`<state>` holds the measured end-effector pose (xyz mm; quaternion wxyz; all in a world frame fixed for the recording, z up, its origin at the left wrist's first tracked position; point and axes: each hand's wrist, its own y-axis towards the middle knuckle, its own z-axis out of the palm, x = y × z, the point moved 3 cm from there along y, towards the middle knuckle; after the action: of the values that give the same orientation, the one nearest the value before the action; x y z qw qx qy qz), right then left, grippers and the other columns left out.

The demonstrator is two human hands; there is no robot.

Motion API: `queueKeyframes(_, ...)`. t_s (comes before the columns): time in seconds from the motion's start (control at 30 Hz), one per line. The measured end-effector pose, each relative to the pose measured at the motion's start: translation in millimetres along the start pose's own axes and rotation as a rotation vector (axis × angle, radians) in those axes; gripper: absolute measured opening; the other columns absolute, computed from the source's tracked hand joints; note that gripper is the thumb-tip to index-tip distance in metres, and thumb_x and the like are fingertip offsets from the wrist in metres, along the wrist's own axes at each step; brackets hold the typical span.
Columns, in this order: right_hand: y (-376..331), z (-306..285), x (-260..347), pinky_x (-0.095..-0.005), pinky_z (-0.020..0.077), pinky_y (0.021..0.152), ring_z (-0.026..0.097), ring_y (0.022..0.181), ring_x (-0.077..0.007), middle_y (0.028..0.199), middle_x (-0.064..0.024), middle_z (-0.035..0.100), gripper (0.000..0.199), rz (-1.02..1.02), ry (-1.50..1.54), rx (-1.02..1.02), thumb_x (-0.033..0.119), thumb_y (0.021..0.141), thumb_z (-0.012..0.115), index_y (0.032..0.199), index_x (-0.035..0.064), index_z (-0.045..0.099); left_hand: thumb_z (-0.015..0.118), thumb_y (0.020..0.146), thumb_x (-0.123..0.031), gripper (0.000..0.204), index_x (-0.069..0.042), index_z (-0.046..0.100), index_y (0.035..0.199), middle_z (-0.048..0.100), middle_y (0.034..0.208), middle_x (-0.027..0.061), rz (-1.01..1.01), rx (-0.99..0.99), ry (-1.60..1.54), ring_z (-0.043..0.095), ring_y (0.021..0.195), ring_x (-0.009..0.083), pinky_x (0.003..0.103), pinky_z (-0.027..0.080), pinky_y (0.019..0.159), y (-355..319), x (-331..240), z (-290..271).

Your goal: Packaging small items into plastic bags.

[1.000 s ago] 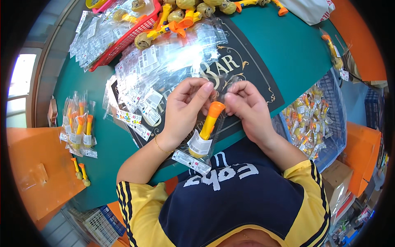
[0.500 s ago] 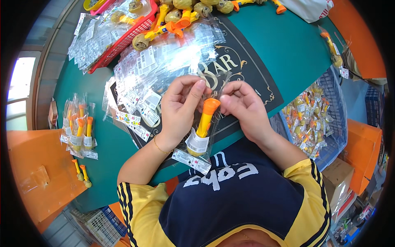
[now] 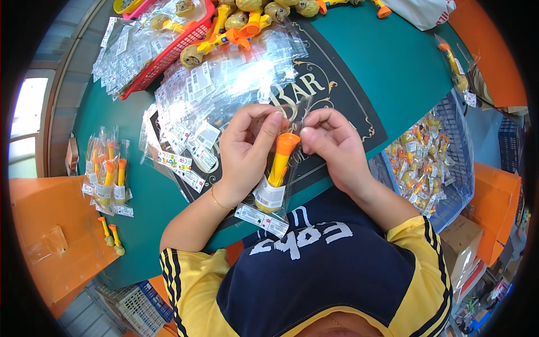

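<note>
Both hands hold one clear plastic bag (image 3: 268, 208) with an orange and yellow toy (image 3: 279, 162) standing inside it. My left hand (image 3: 245, 147) pinches the bag's top left edge. My right hand (image 3: 331, 146) pinches the top right edge beside the toy's orange cap. The bag's white label end hangs down toward my chest. Under the hands lies a black mat (image 3: 342, 106) on the green table (image 3: 393, 62).
A heap of empty clear bags (image 3: 219, 90) lies left of the hands. A red basket (image 3: 168, 50) with loose toys stands at the back. Bagged toys (image 3: 108, 177) lie far left; a blue basket (image 3: 435, 163) of bagged toys stands right. Orange surface (image 3: 50, 236) lower left.
The hands have drawn the bag's mouth closer together above the toy's cap. The bag and toy stay in about the same place.
</note>
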<state>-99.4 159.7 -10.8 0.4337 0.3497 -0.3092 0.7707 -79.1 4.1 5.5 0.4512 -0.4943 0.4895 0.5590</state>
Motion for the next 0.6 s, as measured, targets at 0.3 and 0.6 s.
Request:
queueKeyframes(0.3,-0.2,-3.6,-5.7,-0.0197,0.0422,0.069,0.052,0.076,-0.0054,0.089,-0.0005,0.056,0.007,0.000,-0.059,0.062,0.007,0.093,0.058,0.099,0.0032,0.056,0.057,0.096,-0.009,0.014,0.000,0.055,0.105,0.065,0.088,0.0065,0.012,0.000,0.018,0.060,0.073,0.0067,0.020,0.048,0.066,-2.0,-1.4,-0.5)
queueKeyframes(0.6,0.7,-8.6,-5.3,-0.0211,0.0417,0.069,0.054,0.078,-0.0088,0.097,-0.0040,0.054,0.007,-0.077,-0.018,0.056,0.013,0.096,0.050,0.099,0.0067,0.048,0.052,0.099,-0.016,0.014,-0.003,0.050,0.104,0.066,0.088,0.0080,-0.091,-0.052,-0.128,0.052,0.055,0.0037,0.016,0.041,0.049,3.1,3.4,-5.3)
